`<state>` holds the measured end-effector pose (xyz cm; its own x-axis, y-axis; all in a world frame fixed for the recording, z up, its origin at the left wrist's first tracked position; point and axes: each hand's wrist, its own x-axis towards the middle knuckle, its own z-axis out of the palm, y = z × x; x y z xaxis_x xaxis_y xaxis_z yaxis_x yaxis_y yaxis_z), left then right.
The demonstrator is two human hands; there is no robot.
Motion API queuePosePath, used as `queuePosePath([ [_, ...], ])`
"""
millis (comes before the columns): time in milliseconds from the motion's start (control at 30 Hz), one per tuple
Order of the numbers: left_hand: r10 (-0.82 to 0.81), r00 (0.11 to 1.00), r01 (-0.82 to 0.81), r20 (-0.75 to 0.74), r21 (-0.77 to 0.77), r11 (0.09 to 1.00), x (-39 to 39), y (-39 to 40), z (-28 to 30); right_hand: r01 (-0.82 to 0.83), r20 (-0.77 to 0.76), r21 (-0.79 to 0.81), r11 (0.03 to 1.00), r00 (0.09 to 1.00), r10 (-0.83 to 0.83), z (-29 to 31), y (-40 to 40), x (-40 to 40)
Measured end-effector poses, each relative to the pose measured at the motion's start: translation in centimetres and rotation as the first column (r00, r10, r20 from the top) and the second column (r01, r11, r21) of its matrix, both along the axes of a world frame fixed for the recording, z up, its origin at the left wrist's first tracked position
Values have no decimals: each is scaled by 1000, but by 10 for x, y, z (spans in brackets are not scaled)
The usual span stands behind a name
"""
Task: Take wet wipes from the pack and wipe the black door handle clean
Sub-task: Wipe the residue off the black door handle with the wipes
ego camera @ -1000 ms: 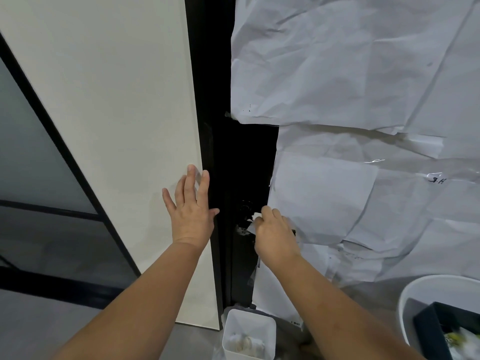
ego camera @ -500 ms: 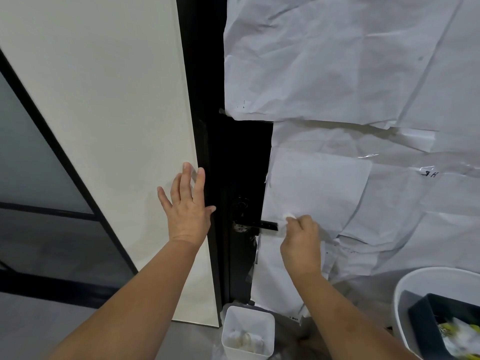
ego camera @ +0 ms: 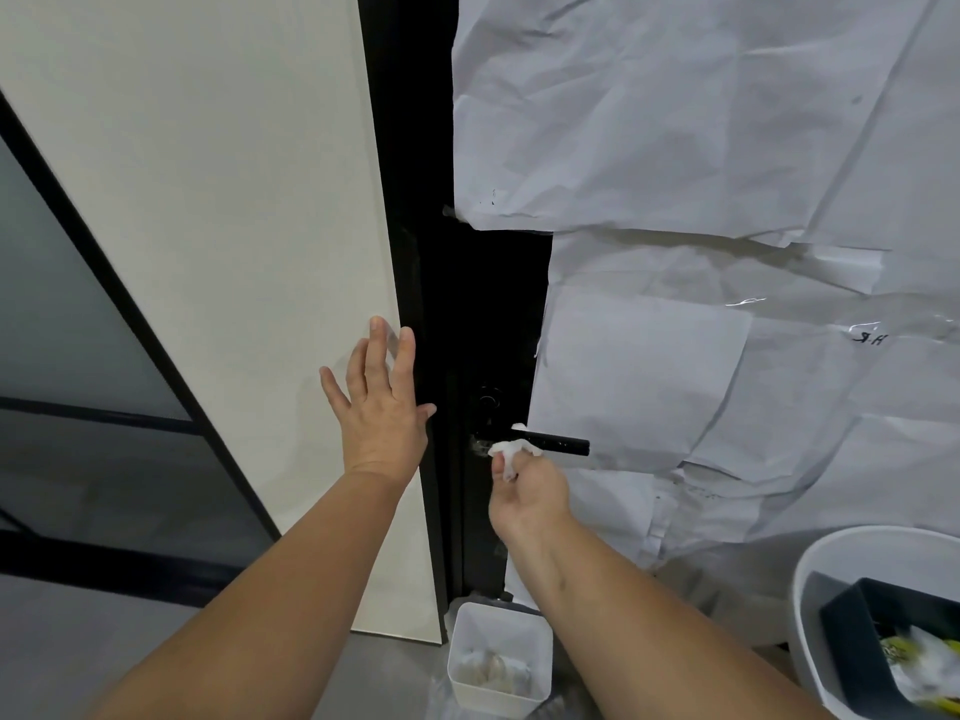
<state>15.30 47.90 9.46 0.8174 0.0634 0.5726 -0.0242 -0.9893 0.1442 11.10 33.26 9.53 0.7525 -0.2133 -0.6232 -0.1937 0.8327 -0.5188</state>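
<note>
The black door handle (ego camera: 558, 443) sticks out to the right from a black door (ego camera: 483, 314) whose right part is covered with crumpled white paper. My right hand (ego camera: 524, 493) reaches up from below and pinches a white wet wipe (ego camera: 506, 448) against the underside of the handle near its base. My left hand (ego camera: 383, 407) lies flat with straight fingers on the cream panel (ego camera: 218, 252) just left of the door edge. The wipe pack is not clearly seen.
On the floor below the handle stands a small white bin (ego camera: 500, 659) with used wipes in it. At the lower right is a white tub (ego camera: 815, 579) holding a dark box (ego camera: 852, 641). Dark glass panels fill the left side.
My right hand slid along the handle to its right end, then came back to the base and turned palm-up under it. My left hand stayed on the panel.
</note>
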Motion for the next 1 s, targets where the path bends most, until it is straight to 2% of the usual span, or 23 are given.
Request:
queuePosePath([
  [267,-6,999,5,43,9,1000,2,2,-3,-158,112,238,958,985,135,1,15,9],
  [333,-13,998,12,55,10,1000,2,2,-4,-243,125,233,942,968,219,4,14,5],
  [400,-25,998,25,59,8,1000,2,3,-3,-336,114,107,936,939,324,4,11,1],
  [500,-22,997,20,80,24,1000,2,6,-1,-427,69,-196,883,892,447,9,6,-6],
  [600,-13,989,15,146,-12,1000,1,5,-4,-427,-9,-489,761,874,485,24,-4,-7],
  [667,-42,973,60,225,-70,996,-2,2,-7,-425,-40,-607,671,860,508,27,-11,-3],
  [733,-146,967,178,208,-145,973,-2,-2,-5,-406,-9,-681,609,837,547,26,-13,-3],
  [800,-248,963,270,107,-304,914,-4,-6,1,-398,-2,-709,583,827,562,25,-14,-3],
  [900,-330,939,223,-96,-559,799,-11,-9,11,-390,-3,-730,561,823,568,27,-16,1],
  [1000,-508,812,18,-289,-857,516,-18,-12,22,-374,-19,-764,526,828,561,25,-18,7],
])
